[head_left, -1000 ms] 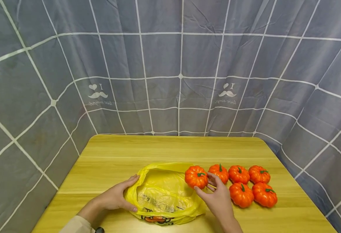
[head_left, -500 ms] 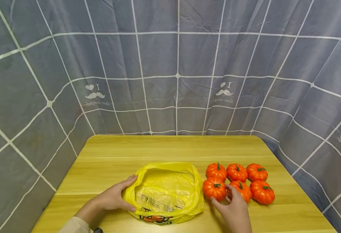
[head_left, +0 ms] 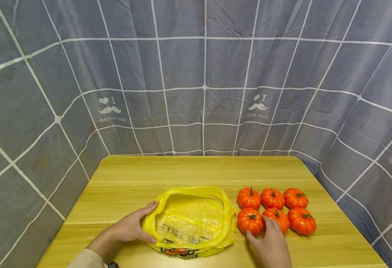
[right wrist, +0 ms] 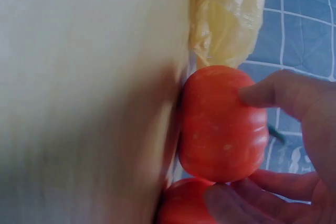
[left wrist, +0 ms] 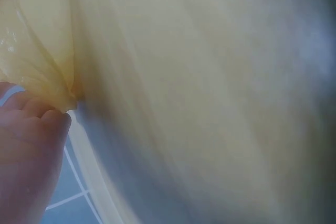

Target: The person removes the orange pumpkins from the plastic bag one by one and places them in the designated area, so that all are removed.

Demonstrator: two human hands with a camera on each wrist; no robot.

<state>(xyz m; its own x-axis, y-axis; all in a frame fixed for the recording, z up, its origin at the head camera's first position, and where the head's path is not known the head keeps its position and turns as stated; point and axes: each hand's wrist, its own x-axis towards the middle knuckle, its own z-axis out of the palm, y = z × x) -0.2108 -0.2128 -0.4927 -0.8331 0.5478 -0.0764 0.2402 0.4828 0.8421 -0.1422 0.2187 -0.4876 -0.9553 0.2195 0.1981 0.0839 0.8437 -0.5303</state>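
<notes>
A yellow plastic bag (head_left: pixel 228 227) lies with its mouth open, showing printed text inside. My left hand (head_left: pixel 129 224) holds its left side, thumb at the near rim and fingers at the far one; in the left wrist view, the fingers (left wrist: pixel 39 109) meet the bag's film. To the right of the bag, my right hand (head_left: pixel 272 242) grips a small orange toy pumpkin (head_left: pixel 249 222) with a green stem. In the right wrist view, the thumb (right wrist: pixel 262 92) is on one side of this pumpkin (right wrist: pixel 223 129) and the other fingers are opposite. The pumpkin stands at the table surface.
Several matching pumpkins (head_left: pixel 273 198) stand close together in two rows, behind and to the right of the gripped one. All rest on a wood-grain table (head_left: pixel 189 169). A grey checked curtain (head_left: pixel 182 111) hangs behind and along both sides.
My right hand has carried the pumpkin from over the bag's right rim to the right and down, to the left end of the near row. The left hand stays on the bag.
</notes>
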